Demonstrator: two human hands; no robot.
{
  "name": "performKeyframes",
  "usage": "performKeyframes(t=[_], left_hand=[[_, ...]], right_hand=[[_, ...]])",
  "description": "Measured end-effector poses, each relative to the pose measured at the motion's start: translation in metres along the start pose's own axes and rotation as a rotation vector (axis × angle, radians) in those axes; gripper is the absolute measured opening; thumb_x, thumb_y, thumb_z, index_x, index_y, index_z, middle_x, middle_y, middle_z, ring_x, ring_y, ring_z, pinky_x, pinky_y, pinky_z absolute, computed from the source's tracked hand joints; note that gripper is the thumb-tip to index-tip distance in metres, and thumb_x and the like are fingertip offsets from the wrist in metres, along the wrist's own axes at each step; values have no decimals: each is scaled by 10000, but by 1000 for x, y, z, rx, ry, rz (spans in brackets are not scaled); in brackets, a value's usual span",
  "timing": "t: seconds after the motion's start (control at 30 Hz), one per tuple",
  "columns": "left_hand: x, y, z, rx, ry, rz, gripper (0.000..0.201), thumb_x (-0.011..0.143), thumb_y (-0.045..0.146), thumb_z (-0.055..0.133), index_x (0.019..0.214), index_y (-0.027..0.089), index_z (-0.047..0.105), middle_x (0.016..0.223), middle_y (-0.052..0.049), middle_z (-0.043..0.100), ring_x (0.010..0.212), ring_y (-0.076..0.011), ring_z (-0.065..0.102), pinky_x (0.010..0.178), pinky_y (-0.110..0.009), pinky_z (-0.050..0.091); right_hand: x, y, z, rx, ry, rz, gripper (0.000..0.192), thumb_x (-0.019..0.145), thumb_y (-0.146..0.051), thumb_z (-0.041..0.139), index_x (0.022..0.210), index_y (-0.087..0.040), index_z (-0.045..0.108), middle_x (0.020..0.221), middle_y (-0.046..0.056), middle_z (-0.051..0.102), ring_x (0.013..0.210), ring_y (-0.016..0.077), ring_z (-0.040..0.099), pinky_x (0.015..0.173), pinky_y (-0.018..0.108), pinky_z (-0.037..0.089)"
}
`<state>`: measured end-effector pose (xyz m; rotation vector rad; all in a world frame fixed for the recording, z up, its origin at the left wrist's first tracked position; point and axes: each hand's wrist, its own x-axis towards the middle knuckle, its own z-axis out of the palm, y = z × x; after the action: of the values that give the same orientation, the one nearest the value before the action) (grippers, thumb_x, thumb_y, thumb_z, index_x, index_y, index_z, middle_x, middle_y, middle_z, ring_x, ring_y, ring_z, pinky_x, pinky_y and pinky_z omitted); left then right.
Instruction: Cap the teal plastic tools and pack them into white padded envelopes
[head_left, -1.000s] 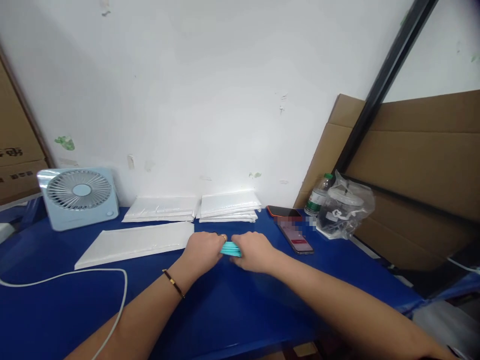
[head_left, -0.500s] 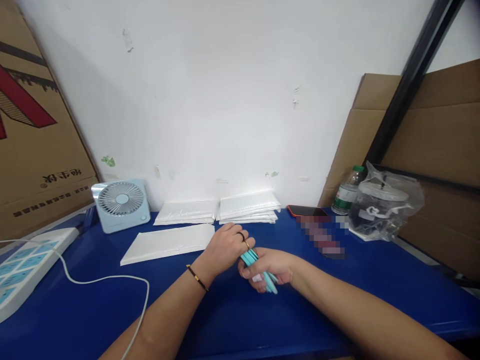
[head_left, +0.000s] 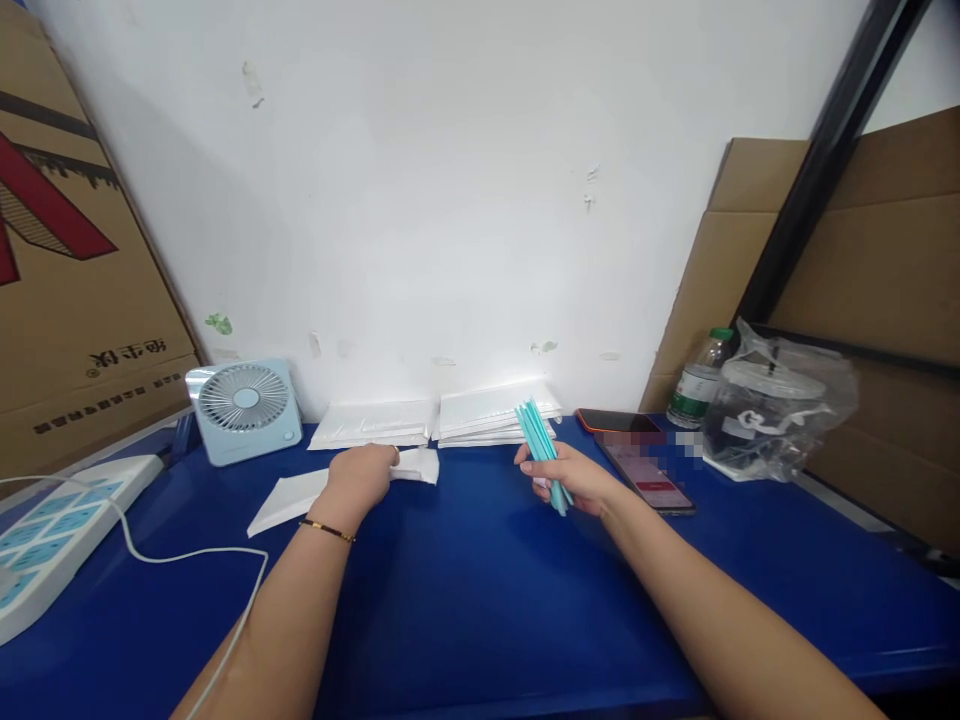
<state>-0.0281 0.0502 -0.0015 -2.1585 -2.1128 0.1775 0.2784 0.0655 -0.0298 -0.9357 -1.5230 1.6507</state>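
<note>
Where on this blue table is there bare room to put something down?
Bare blue table lies between the forearms, and right of the smartphone. Crowded along the wall: pale blue desk fan, white envelope stacks, bagged clear jar. White cable crosses the left.

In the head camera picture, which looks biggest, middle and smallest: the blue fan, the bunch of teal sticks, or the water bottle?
1. Blue fan
2. Teal sticks, held in the right hand
3. Water bottle, partly hidden

The last two look close, so that order is unsure.
</note>
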Motion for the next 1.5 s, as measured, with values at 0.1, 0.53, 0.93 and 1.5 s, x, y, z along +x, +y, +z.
performKeyframes(t=[0.1, 0.53, 0.93, 1.5], left_hand=[[-9, 14, -17, -5, 240, 109, 334, 808, 117, 341, 1067, 191, 539, 965, -107, 653, 923, -242, 602, 783, -369, 408], [-17, 51, -17, -94, 343, 376, 700, 570, 244, 618, 1231, 221, 388, 1029, -71, 583, 953, -252, 552, 844, -354, 352], [-26, 72, -25, -312, 159, 545, 552, 617, 206, 528, 1162, 254, 460, 949, -8, 647, 849, -205, 614, 707, -272, 423], [-22, 94, -8, -442, 231, 412, 124, 779, 337, 481, 832, 224, 479, 769, 8, 634, 708, -169, 607, 538, -238, 353]], right_hand=[[-5, -7, 1, -96, -10, -40, 299, 687, -341, 683, 878, -145, 564, 529, -50, 454, 476, 89, 451, 486, 235, 396], [-21, -23, 6, -1202, 181, -252, 155, 796, -228, 496, 921, -205, 585, 784, 33, 620, 683, 166, 554, 590, 251, 358], [-13, -26, 28, -1794, 241, -244, 302, 817, -94, 446, 1097, -154, 543, 786, 141, 664, 741, 231, 607, 664, 314, 370], [-22, -44, 19, -742, 191, -477, 635, 874, -528, 382, 1424, -264, 206, 1406, 78, 362, 1283, 233, 333, 1024, 392, 295]])
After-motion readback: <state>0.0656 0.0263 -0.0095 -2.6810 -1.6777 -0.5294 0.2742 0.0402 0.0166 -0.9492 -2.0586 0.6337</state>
